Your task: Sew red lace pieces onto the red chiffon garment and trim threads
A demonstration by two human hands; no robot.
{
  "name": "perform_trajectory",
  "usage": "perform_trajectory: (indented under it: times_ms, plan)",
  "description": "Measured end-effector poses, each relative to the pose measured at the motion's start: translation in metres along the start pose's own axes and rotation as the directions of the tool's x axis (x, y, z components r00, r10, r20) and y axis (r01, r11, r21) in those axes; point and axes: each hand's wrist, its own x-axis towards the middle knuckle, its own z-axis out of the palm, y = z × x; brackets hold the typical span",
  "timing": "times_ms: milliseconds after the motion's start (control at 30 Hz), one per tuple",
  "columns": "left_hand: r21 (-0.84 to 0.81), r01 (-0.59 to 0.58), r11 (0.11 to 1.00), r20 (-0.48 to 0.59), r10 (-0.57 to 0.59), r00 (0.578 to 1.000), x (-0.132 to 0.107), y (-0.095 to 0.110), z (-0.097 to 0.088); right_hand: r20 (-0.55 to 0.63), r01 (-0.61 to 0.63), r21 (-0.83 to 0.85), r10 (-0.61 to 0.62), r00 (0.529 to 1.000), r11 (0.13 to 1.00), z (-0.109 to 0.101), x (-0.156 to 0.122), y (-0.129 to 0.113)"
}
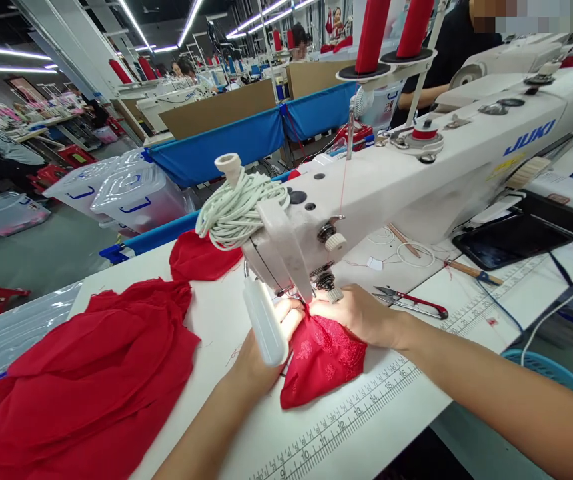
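Observation:
A piece of red embroidered fabric [320, 360] lies under the head of a white sewing machine [391, 177], its near end spread over the table. My left hand [266, 347] grips the fabric's left side close to the needle; a pale lever-like part of the machine covers some of it. On the other side, my right hand [354, 313] pinches the same fabric just below the tension knobs. Both sets of fingers are closed near the needle, whose tip I cannot make out. Thread snips [411, 303] with red handles rest right of my right hand.
A heap of red fabric [101, 373] covers the table's left, with a smaller red piece [201, 257] behind it. A printed ruler [346, 427] runs along the front edge. A black phone [511, 240] lies at right. A blue basket [551, 373] hangs below. A co-worker's arm shows behind.

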Motion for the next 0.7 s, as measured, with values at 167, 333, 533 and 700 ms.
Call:
perform_trajectory:
  times_ms: [167, 333, 533, 700]
  plan:
    - [-0.047, 0.056, 0.997, 0.047, -0.054, 0.997, -0.001, 0.002, -0.003, -0.057, -0.082, 0.261, 0.101, 0.993, 0.962, 0.004, 0.003, -0.003]
    - [0.047, 0.02, 0.999, 0.008, -0.02, 1.0, 0.001, 0.007, -0.003, -0.132, -0.088, 0.336, 0.139, 0.981, 0.938, 0.007, 0.005, -0.002]
    - [0.089, 0.01, 0.996, -0.07, -0.004, 0.998, 0.002, 0.007, 0.003, -0.185, -0.045, 0.254, 0.094, 0.978, 0.966, 0.007, 0.007, -0.002]
    - [0.04, 0.055, 0.998, -0.14, -0.049, 0.989, -0.001, 0.001, 0.011, -0.192, -0.036, 0.167, 0.069, 0.979, 0.985, 0.01, 0.005, -0.006]
